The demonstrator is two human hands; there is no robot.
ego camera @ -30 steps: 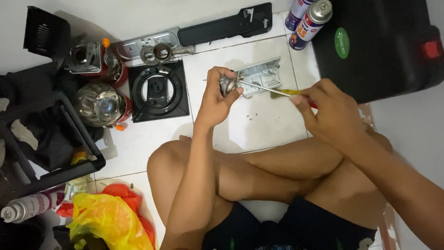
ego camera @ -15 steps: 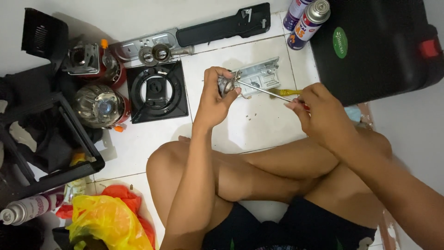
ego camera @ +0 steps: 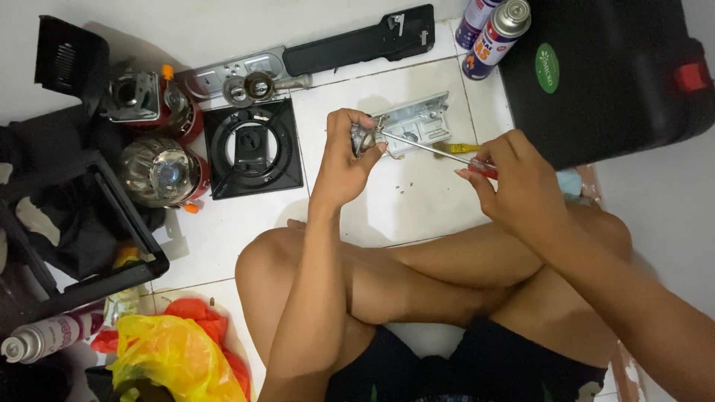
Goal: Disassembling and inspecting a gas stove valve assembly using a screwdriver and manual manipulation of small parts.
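My left hand (ego camera: 348, 156) grips a small round metal part (ego camera: 363, 138) and holds it above the white tiled floor. My right hand (ego camera: 515, 179) holds a screwdriver (ego camera: 424, 146) by its red handle. The steel shaft runs left and its tip meets the metal part. Just behind the part lies a silver metal bracket (ego camera: 417, 123). A second, yellow-handled tool (ego camera: 456, 148) lies on the floor under the shaft. My bare crossed legs fill the lower middle of the view.
A black square burner plate (ego camera: 253, 149) lies left of my hands, two gas canisters (ego camera: 160, 141) beside it. A long black panel (ego camera: 361, 41) and spray cans (ego camera: 495, 30) lie at the back, a black case (ego camera: 603, 74) at the right. Tiny screws (ego camera: 406, 179) dot the tiles; a yellow bag (ego camera: 167, 357) lies lower left.
My right hand has drawn slightly back toward me with the screwdriver, its tip still on the metal part. My left hand has stayed in place.
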